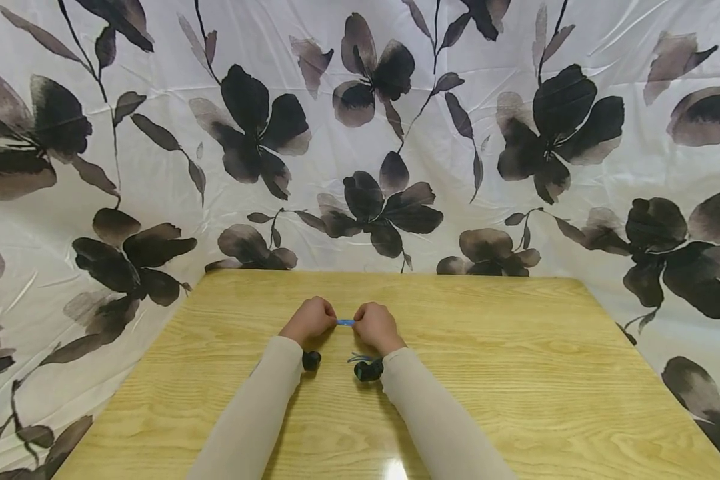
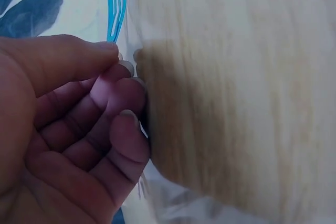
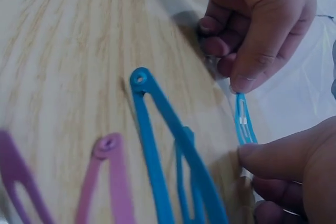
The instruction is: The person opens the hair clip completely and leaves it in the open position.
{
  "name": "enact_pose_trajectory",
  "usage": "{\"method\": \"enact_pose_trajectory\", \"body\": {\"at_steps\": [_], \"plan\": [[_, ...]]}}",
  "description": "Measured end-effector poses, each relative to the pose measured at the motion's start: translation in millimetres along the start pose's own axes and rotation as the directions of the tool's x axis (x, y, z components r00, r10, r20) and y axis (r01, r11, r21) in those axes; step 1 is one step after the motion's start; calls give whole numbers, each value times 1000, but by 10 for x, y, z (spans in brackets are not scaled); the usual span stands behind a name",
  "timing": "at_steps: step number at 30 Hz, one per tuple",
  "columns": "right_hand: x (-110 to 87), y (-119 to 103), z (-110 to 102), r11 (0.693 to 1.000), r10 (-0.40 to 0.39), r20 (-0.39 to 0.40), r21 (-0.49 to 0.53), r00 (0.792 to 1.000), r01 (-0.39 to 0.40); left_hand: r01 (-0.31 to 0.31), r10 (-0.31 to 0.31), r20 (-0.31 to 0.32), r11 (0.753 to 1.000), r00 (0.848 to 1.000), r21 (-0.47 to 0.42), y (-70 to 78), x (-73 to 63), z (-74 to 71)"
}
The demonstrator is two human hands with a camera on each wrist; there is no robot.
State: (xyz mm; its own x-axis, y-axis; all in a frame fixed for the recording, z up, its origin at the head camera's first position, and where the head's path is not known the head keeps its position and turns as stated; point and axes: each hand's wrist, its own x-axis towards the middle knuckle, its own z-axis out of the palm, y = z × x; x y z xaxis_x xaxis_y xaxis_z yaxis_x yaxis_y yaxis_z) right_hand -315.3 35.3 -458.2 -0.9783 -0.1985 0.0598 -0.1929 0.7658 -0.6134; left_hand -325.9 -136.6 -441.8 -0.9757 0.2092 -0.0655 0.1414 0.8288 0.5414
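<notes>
A slim blue snap hair clip (image 1: 345, 323) is stretched between my two hands above the wooden table. One end is pinched by the thumb and fingers of my left hand (image 1: 313, 319); my right hand (image 1: 379, 325) pinches the other. In the left wrist view, slots show along the body of the clip (image 2: 116, 11), and the other left fingers are curled. Close to the right wrist camera are more hair clips: a large-looking blue one (image 3: 181, 145), another blue one behind it, and pink ones (image 3: 107, 153). What those rest on cannot be told.
The light wooden table (image 1: 516, 373) spreads around both arms. Behind it and at its sides hangs a white cloth (image 1: 456, 153) with dark flowers. Black wrist cameras (image 1: 369, 371) sit under the cream sleeves (image 1: 240, 413).
</notes>
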Motion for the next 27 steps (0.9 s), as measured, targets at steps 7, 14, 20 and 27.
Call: {"method": "enact_pose_trajectory", "body": {"at_steps": [7, 14, 20, 27], "plan": [[-4, -22, -39, 999, -8, 48, -35, 999, 10, -27, 27, 0, 999, 1000, -33, -63, -23, 9], [-24, -1, -42, 998, -32, 67, -44, 997, 35, -27, 28, 23, 998, 999, -49, -66, -63, 8], [-38, 35, -49, 998, -59, 75, -17, 995, 60, -22, 25, 35, 996, 999, -91, -56, -91, 14], [-40, 97, -78, 996, -86, 36, 41, 996, 85, -8, 16, 42, 981, 999, -195, -19, -138, 13]]}}
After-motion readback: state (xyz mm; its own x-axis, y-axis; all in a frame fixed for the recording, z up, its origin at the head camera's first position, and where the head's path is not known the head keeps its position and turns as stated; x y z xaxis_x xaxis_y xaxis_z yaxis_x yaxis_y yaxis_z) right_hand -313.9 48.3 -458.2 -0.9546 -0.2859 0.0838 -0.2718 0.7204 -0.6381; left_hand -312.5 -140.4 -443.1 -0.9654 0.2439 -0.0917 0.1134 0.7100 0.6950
